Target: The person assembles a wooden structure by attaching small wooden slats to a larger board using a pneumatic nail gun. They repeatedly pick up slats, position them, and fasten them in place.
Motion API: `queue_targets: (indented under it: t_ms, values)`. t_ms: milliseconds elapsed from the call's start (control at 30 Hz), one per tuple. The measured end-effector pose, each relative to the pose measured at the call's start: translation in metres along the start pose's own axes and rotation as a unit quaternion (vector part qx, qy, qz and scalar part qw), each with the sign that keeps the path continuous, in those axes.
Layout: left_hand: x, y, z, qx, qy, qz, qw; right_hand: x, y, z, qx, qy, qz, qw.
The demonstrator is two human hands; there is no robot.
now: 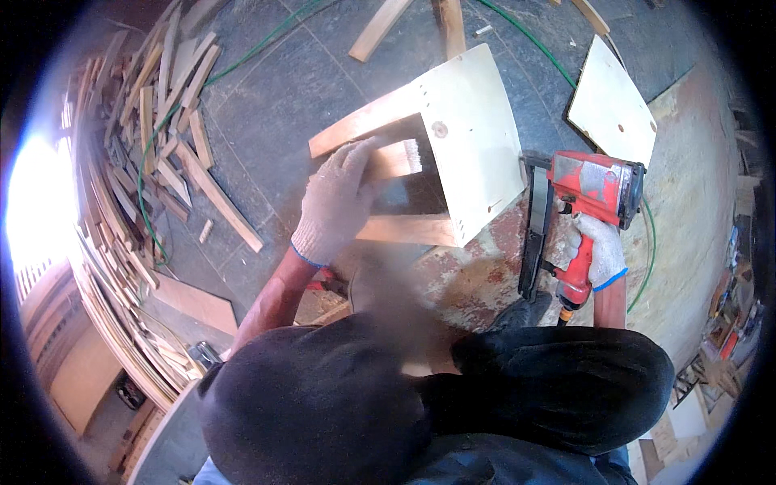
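Observation:
My left hand (333, 200), in a white knitted glove, is closed round a short wooden batten (392, 160) whose far end looks rough and whitish. That batten lies over the opening of a wooden frame, between its two longer side pieces, the upper rail (364, 123) and the lower rail (412, 229). Both rails meet a pale plywood panel (477, 137) that has a knot in it. Off to the right, my gloved right hand (605, 252) grips a red and black nail gun (596, 186) by its handle. The nail gun's long magazine is close to the panel's right edge.
Scrap wood strips (145, 137) pile up along the left. A second plywood panel (612, 105) rests at the upper right. A green hose (533, 40) runs across the tiled floor. Loose battens (378, 31) lie at the top. A blurred smear covers the area before my knees.

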State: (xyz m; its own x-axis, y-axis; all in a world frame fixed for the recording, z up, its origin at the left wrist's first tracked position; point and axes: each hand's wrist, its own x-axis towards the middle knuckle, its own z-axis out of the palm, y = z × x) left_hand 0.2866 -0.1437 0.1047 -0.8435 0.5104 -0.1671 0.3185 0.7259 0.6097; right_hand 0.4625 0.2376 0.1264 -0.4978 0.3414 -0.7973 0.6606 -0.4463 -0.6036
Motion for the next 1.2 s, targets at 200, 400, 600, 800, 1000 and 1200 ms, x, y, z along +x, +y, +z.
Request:
queue_targets:
  t_ms: [200, 400, 600, 800, 1000, 1200]
  values:
    - [-0.004, -0.003, 0.019, 0.017, 0.02, 0.033, 0.999, -0.005, -0.003, -0.019, 0.041, -0.111, -0.021, 0.993]
    - [0.0, 0.008, 0.024, 0.024, 0.026, 0.038, 0.999, -0.014, -0.018, -0.004, 0.056, -0.209, -0.029, 0.976]
    - [-0.002, 0.007, 0.034, 0.016, 0.024, 0.031, 0.999, -0.007, -0.016, -0.015, -0.002, -0.191, -0.054, 0.98]
    - [-0.003, 0.01, 0.035, 0.021, 0.024, 0.038, 0.999, -0.018, -0.025, 0.004, 0.057, -0.255, -0.037, 0.965]
    - [-0.002, 0.01, 0.037, 0.021, 0.038, 0.049, 0.998, -0.017, -0.023, 0.002, 0.059, -0.281, -0.026, 0.958]
    - [-0.003, 0.013, 0.036, 0.009, 0.036, 0.044, 0.998, -0.019, -0.033, 0.016, 0.04, -0.307, -0.04, 0.95]
